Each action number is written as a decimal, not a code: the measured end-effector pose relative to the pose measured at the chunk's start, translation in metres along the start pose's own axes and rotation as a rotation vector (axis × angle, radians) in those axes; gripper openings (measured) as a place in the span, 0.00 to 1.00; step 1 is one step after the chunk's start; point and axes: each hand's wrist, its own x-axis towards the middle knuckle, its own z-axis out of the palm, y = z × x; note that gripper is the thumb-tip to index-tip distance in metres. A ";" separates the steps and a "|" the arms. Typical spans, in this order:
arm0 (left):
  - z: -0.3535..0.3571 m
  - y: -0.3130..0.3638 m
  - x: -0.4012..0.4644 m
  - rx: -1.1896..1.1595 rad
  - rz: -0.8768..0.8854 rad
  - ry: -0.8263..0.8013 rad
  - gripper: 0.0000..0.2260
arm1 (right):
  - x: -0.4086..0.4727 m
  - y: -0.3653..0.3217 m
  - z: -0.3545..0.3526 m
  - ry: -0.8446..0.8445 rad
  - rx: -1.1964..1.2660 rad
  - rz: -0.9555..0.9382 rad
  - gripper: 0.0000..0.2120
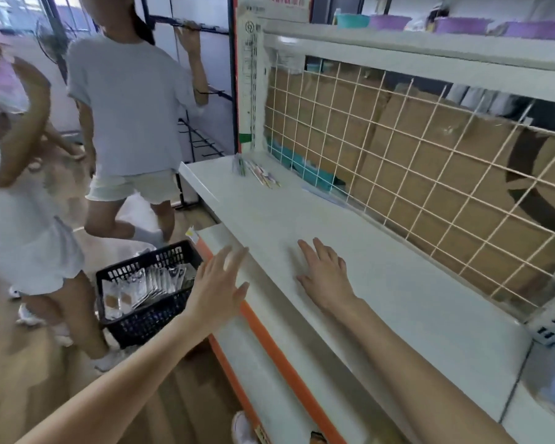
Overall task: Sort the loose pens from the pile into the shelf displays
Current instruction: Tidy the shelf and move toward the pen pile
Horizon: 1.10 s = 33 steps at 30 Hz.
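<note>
A small pile of loose pens lies at the far left end of the white shelf, close to the wire grid. My right hand rests flat on the shelf surface, fingers straight, holding nothing. My left hand hovers with spread fingers just off the shelf's front edge, above the orange strip, and is empty. Both hands are well short of the pens.
A black plastic basket with packaged goods sits on the floor to the left. Two people stand in the aisle beyond it. A white wire grid backs the shelf, with cardboard boxes behind it. An upper shelf holds purple tubs.
</note>
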 end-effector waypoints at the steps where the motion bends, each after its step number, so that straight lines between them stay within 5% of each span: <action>1: -0.002 -0.011 0.021 0.012 -0.003 0.012 0.27 | 0.022 -0.002 0.003 0.001 0.008 -0.006 0.31; 12: 0.007 -0.073 0.238 0.070 0.045 -0.018 0.25 | 0.228 0.029 0.002 0.040 -0.002 0.067 0.31; 25: 0.050 -0.122 0.380 0.040 0.306 0.017 0.20 | 0.289 0.065 0.009 0.006 -0.119 0.415 0.26; 33: 0.078 -0.151 0.477 0.019 0.542 -0.166 0.22 | 0.307 0.040 0.012 -0.021 -0.040 0.466 0.24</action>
